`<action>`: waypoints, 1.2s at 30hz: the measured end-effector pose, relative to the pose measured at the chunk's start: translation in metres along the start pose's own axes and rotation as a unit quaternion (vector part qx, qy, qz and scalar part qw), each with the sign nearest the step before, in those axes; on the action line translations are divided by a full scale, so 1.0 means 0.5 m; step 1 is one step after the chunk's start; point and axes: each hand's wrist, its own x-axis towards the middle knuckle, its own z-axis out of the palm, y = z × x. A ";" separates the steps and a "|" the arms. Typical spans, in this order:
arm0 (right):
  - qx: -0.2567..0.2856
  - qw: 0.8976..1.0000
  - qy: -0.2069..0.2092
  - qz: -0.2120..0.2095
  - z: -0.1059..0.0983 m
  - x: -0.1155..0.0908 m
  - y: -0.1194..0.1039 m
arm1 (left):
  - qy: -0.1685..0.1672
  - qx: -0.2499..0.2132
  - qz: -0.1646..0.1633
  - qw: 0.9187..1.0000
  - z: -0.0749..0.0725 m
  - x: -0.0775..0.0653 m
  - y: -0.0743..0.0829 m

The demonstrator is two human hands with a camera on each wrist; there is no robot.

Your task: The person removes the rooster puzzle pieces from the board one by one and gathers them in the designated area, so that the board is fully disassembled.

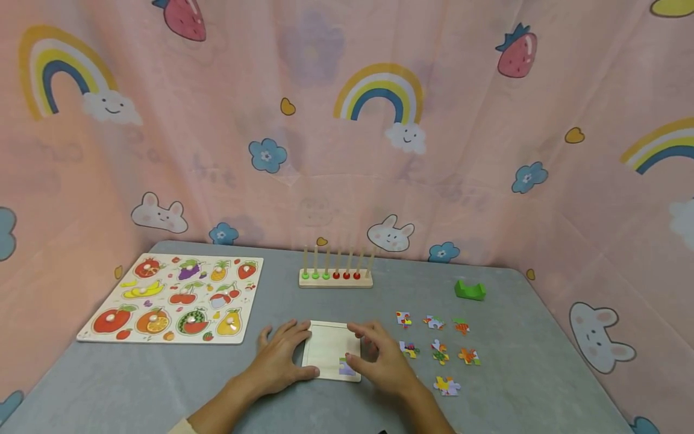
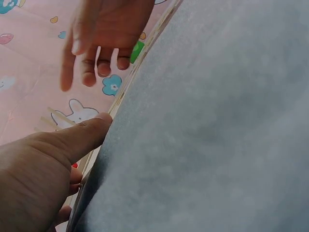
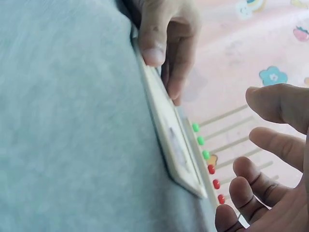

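Observation:
A small wooden puzzle tray [image 1: 324, 346] lies on the table in front of me. One purple-and-green puzzle piece [image 1: 345, 367] sits in its lower right corner. My left hand [image 1: 279, 357] grips the tray's left side, thumb at the near corner and fingers at the far one; the left wrist view shows its thumb [image 2: 91, 128] on the rim. Over the tray's right edge hovers my right hand [image 1: 386, 361], fingers spread and loosely bent. In the right wrist view nothing lies between its fingers [image 3: 277, 145], and they are apart from the tray [image 3: 164, 125].
Right of the tray lie several loose jigsaw pieces [image 1: 440, 352], some partly hidden by my right hand. A fruit peg board [image 1: 181, 331] lies at left. Behind stand a rack with beads on pegs [image 1: 336, 282] and a green block [image 1: 470, 291]. A patterned curtain encloses the table.

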 end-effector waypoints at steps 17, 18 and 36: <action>-0.082 0.995 -0.055 -0.001 0.011 -0.006 0.034 | 0.001 0.003 0.004 1.000 -0.001 0.000 0.002; -0.087 0.995 -0.056 -0.005 0.011 -0.006 0.034 | 0.001 0.002 0.005 1.000 -0.001 0.000 0.002; -0.148 0.985 -0.051 -0.070 0.016 -0.008 0.040 | -0.001 0.002 0.006 1.000 0.000 0.000 -0.002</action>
